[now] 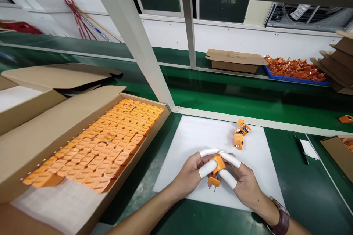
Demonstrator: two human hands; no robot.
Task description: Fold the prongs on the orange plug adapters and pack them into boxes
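Both hands meet over a white foam sheet (190,143) and hold one small orange plastic casing (219,164) between them. My left hand (193,170) grips it from the left, thumb and forefinger in white finger cots. From the other side my right hand (245,183), also in finger cots, closes on the same casing. Below it hangs an orange end piece (214,181) with two metal pins, apparently joined by wires. Farther up the sheet lie an orange unit (238,141) and a few open orange casings (242,129) with dark and white parts inside.
At left stands a cardboard box (143,145) with rows of orange units (110,139). A blue tray (298,78) heaped with orange parts and a closed carton (234,60) sit on the back shelf. A white metal post (138,40) rises behind the sheet. A black strip (301,149) lies right.
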